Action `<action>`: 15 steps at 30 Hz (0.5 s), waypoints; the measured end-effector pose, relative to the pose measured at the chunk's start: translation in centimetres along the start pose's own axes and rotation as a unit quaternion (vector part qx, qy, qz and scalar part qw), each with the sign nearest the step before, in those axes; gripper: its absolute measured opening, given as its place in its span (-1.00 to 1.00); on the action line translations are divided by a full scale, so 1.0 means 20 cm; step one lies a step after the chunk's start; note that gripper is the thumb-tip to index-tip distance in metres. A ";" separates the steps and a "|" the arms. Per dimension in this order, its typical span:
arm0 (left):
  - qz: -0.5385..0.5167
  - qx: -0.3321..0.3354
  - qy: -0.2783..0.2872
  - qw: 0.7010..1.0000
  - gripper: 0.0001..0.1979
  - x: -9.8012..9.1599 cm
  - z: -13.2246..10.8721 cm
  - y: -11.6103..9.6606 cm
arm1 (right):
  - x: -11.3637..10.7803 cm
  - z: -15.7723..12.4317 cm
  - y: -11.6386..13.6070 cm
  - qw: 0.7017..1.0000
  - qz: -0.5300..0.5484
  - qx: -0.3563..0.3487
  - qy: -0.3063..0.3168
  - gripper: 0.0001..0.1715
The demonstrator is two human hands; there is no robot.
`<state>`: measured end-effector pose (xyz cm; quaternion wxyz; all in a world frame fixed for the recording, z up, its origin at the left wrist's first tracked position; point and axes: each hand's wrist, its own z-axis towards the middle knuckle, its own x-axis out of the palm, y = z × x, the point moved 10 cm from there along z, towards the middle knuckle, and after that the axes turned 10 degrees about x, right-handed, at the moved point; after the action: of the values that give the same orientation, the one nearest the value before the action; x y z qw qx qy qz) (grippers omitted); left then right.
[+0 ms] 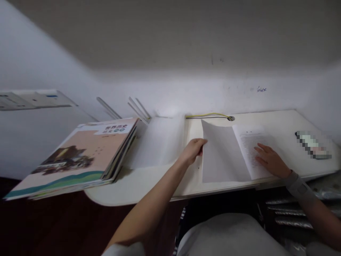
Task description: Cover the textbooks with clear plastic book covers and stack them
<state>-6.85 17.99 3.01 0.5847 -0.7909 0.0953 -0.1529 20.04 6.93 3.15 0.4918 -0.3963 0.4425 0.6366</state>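
Note:
An open book (225, 156) lies on the white desk in front of me, its left page blank and its right page printed with small text. My left hand (195, 147) pinches the outer edge of the blank left page or cover, which stands slightly raised at its upper corner. Over the printed page rests my right hand (271, 160), its fingers spread and nothing held in them. A band with a square face circles the right wrist.
A stack of books (80, 153) with a pink illustrated cover overhangs the desk's left side. Beside it lies a translucent sheet (160, 142). A phone (313, 145) is at the right; a yellow cable (207, 115) enters a hole by the wall. The desk (106, 195) has a rounded front corner.

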 end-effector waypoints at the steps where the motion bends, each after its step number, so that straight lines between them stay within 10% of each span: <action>1: 0.010 0.018 -0.005 1.000 -0.73 0.01 0.02 -0.07 | -0.02 0.00 0.06 1.000 0.003 -0.026 0.003 -0.51; 7: 0.079 0.158 0.037 0.984 -0.70 0.41 0.08 -0.40 | 0.04 -0.06 0.34 0.980 0.033 -0.154 0.121 -0.55; 15: 0.084 0.199 0.183 0.959 -0.52 0.96 0.15 -0.31 | 0.08 -0.10 0.12 0.983 0.117 -0.083 0.113 -0.57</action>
<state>12.04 16.15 10.67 0.7135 -0.6067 0.2340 -0.2611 17.41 5.14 1.39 0.3262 -0.4507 0.4846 0.6750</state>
